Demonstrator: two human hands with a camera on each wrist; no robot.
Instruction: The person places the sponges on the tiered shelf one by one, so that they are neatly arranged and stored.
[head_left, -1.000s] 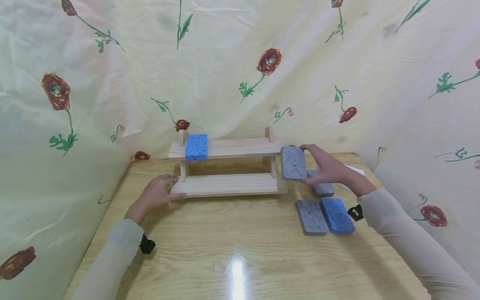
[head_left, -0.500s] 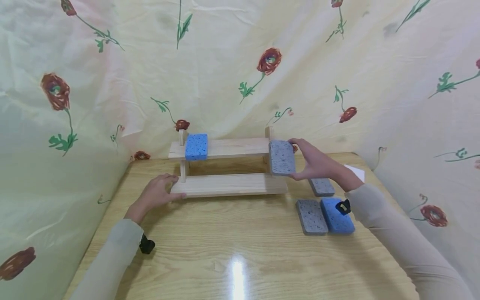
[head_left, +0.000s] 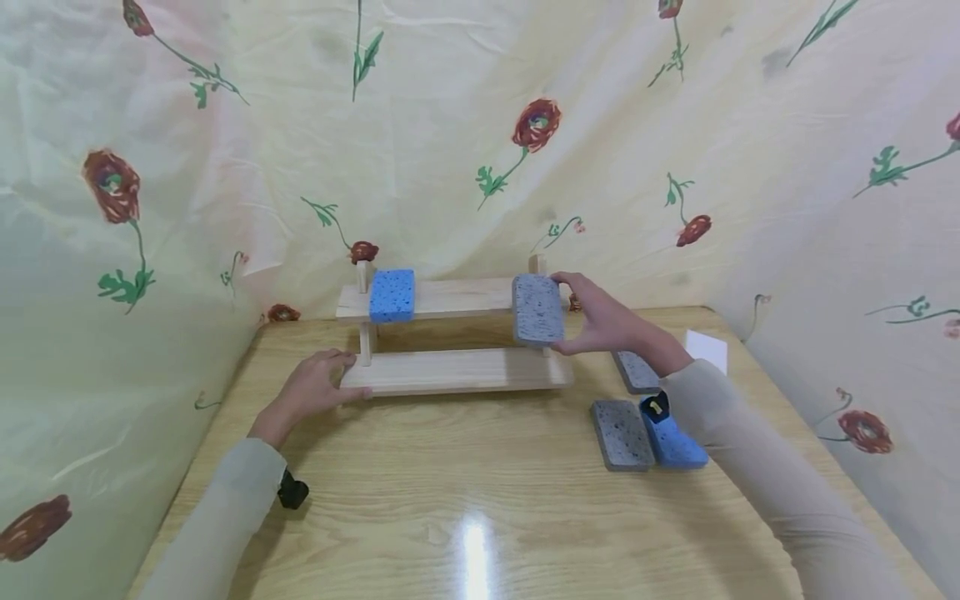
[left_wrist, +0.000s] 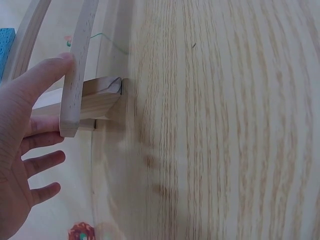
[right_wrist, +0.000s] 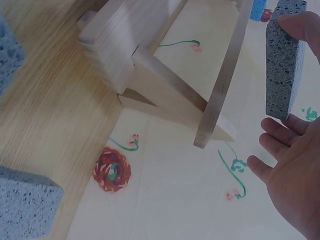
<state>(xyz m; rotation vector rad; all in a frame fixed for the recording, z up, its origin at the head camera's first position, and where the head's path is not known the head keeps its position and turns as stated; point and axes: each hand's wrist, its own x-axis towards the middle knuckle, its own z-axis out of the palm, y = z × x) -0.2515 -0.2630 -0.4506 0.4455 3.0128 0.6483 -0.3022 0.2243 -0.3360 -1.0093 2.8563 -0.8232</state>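
Observation:
A small two-tier wooden shelf (head_left: 457,371) stands on the table, and my left hand (head_left: 311,387) pinches the left end of its lower board between thumb and fingers. In the left wrist view the thumb lies on one side of that board end (left_wrist: 75,100). My right hand (head_left: 600,321) pinches a grey sponge (head_left: 537,308) by its right edge, upright in front of the upper board's right end. The right wrist view has this sponge (right_wrist: 284,60) apart from the upper board (right_wrist: 225,75). A blue sponge (head_left: 392,295) leans at the upper tier's left end.
On the table (head_left: 420,500) at the right lie a grey sponge (head_left: 622,435), a blue sponge (head_left: 678,442) partly under my right wrist, and another grey sponge (head_left: 636,372) behind. A white paper (head_left: 707,350) lies farther right. Flowered cloth (head_left: 450,125) hangs behind.
My right hand has carried the grey sponge leftward and slightly up, from beside the shelf to the front of its upper right end. The left hand has stayed put.

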